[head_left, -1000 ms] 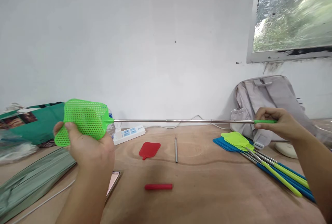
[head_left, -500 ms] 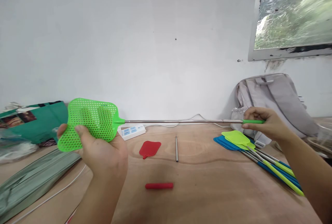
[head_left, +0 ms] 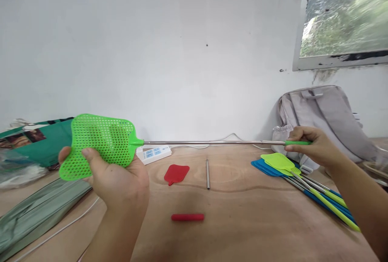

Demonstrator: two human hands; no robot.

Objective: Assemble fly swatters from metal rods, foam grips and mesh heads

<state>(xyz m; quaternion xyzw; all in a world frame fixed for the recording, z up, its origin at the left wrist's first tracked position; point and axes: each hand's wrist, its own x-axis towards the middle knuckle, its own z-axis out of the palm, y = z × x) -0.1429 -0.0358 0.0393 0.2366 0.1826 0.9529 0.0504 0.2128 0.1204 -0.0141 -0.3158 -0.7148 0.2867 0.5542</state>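
A green fly swatter (head_left: 104,136) with a long, extended metal rod is held level above the table. My left hand (head_left: 121,181) grips its perforated head, thumb in front and fingers behind. At the other end, my right hand (head_left: 312,144) pinches the green handle. Below the rod, a red swatter head (head_left: 176,174) lies flat on the table, with a separate metal rod (head_left: 207,175) to its right. Nearer to me is a loose red handle (head_left: 187,217).
Blue and yellow-green swatters (head_left: 280,163) lie piled at the right, before a grey backpack (head_left: 318,120). A white power strip (head_left: 154,154) sits by the wall. On the left are a green bag (head_left: 57,136), grey-green cloth (head_left: 42,217) and a white cable (head_left: 65,226).
The green swatter's head has shifted slightly left with my left hand, and its face is turned a little. My right hand keeps its hold on the handle. The view has moved slightly.
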